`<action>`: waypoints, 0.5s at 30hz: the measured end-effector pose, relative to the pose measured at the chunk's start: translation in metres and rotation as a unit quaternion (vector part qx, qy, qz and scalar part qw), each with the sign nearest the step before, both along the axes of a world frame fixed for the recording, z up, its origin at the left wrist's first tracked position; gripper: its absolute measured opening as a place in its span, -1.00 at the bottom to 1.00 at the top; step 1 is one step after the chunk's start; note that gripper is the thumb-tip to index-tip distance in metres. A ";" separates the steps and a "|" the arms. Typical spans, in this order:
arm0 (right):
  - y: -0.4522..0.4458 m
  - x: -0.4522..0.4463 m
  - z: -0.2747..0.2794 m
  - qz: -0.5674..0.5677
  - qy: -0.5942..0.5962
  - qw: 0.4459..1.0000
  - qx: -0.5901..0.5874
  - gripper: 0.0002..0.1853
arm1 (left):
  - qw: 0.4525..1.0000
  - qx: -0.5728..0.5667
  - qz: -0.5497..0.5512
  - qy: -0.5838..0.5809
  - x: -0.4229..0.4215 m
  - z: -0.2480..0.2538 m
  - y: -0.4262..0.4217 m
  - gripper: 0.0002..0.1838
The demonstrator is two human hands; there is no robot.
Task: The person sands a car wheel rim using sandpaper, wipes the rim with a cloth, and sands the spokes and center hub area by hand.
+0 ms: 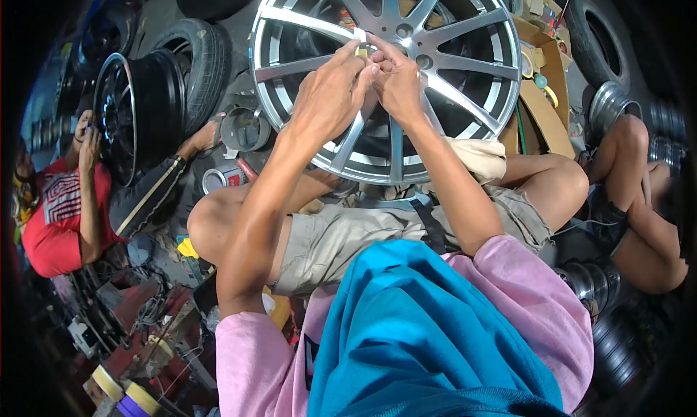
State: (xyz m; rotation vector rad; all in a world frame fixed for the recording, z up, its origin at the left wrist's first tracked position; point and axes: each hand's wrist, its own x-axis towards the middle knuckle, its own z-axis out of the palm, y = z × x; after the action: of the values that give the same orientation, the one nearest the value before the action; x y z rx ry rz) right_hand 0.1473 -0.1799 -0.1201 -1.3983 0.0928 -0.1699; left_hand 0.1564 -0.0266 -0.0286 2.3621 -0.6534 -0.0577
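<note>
A silver multi-spoke alloy wheel (465, 36) lies face up in front of my crossed legs. Over its hub, my left hand (327, 94) is closed, its fingertips pinching a small white strip (360, 34). A bit of yellow (362, 52) shows just below the strip; what it belongs to is unclear. My right hand (398, 83) meets the left from the other side, index fingertip against the strip and the other fingers curled in. Part of what lies between the hands is hidden by the fingers. A cream cloth (479, 158) rests by the wheel's near right rim.
At left, a person in a red shirt (69, 217) handles a black wheel (116, 119). Another person's bent legs (628, 177) are at right. Around me are a tyre (207, 76), a cardboard box (544, 116), a tin can (223, 179) and tape rolls (109, 383).
</note>
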 end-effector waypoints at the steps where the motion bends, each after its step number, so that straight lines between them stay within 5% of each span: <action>1: 0.001 0.002 -0.004 -0.006 -0.010 1.000 -0.004 -0.47 | 1.000 0.004 -0.010 0.003 0.002 -0.002 -0.002 -0.61; 15: 0.009 0.009 -0.008 -0.047 -0.002 0.996 -0.070 -0.52 | 0.997 0.049 -0.008 0.053 0.001 0.005 -0.003 -0.64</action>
State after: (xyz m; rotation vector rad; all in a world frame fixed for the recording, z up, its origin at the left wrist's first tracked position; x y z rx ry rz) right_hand 0.1558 -0.1709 -0.1277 -1.5339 0.1457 -0.2602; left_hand 0.1570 -0.0297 -0.0238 2.4278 -0.6321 -0.2245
